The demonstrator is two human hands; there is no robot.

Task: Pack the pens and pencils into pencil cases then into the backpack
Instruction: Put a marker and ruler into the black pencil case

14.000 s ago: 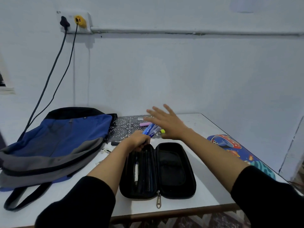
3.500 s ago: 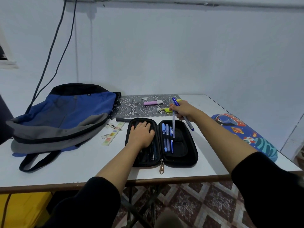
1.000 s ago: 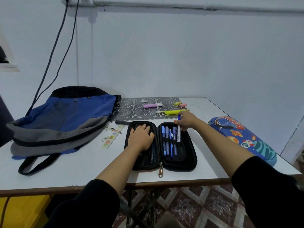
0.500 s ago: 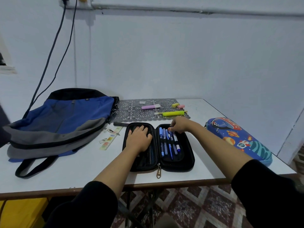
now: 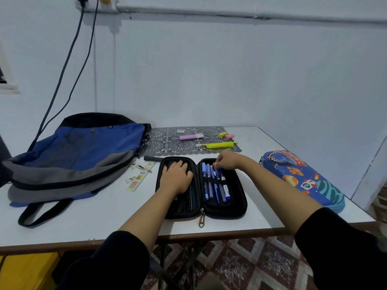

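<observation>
Two hands meet the open pencil case [image 5: 241, 208]: left hand [image 5: 176, 177] lies flat on its left half; right hand [image 5: 228, 162] curls over the pens [image 5: 218, 185], grip cannot be told

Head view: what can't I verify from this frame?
Left half of the black pencil case: contents mostly covered by the left hand.
The right hand: it curls over the tops of the pens; a pinch cannot be confirmed.
The space-print case: shut, contents hidden.
The backpack: interior not shown.
</observation>
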